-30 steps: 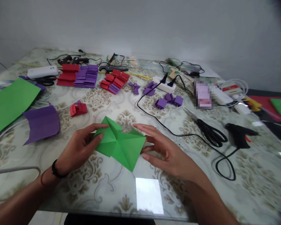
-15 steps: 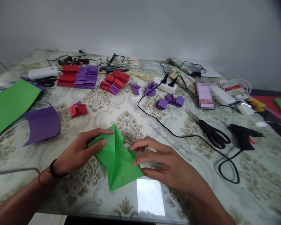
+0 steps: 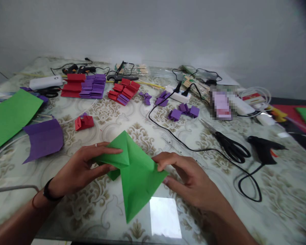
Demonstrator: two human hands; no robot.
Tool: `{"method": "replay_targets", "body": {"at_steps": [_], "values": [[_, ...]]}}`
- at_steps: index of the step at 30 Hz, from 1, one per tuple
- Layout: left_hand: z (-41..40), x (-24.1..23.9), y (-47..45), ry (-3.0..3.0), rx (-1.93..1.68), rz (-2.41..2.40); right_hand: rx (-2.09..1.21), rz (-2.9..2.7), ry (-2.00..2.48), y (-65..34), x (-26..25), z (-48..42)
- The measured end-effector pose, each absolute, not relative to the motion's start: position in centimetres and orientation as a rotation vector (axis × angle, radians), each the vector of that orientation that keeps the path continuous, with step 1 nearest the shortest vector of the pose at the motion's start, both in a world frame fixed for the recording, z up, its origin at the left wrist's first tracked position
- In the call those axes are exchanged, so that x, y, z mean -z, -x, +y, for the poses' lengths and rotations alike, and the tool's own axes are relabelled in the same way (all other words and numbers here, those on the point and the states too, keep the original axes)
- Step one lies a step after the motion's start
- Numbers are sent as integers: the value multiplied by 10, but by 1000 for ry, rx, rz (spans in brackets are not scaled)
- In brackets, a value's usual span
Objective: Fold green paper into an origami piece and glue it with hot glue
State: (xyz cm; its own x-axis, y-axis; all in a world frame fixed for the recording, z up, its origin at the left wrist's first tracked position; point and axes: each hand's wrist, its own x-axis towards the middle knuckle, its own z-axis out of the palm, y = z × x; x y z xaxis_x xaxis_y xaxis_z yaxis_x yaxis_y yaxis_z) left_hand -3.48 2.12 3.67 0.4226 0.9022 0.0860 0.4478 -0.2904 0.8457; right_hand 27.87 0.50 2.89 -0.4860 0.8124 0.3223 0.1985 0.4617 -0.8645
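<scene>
A folded green paper [image 3: 136, 172] lies near the front edge of the glass-topped table [image 3: 270, 211], one point toward me. My left hand [image 3: 85, 166] pinches a folded flap at the paper's left side, thumb under and fingers on top. My right hand [image 3: 185, 178] pinches the paper's right corner between thumb and curled fingers.
A purple sheet [image 3: 43, 139] and a larger green sheet [image 3: 10, 115] lie to the left. Stacks of folded red and purple paper [image 3: 91, 85] and small purple pieces [image 3: 183, 111] sit further back. Black scissors [image 3: 228, 144], a black glue gun [image 3: 264, 147] and its cable [image 3: 183, 144] are on the right.
The green paper has been turned and spread wider, its point now reaching closer to me. My left hand closed over a flap and my right hand shifted to the right corner.
</scene>
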Motion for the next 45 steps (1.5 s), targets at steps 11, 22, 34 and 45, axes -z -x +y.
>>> {"method": "replay_targets", "body": {"at_steps": [11,22,34,45], "values": [[7,-32,20,-2201,-940,1111,-905,-1997,767,-257,-20,-4],[-10,-28,8,-2198,-1004,1091,-894,-1921,843,-247,-22,-14],[-14,-38,17,-1985,-747,887,-865,-1860,811,-239,-22,-10],[-16,-27,9,-2047,-763,1031,-870,-1637,1147,-240,-10,-13]]}}
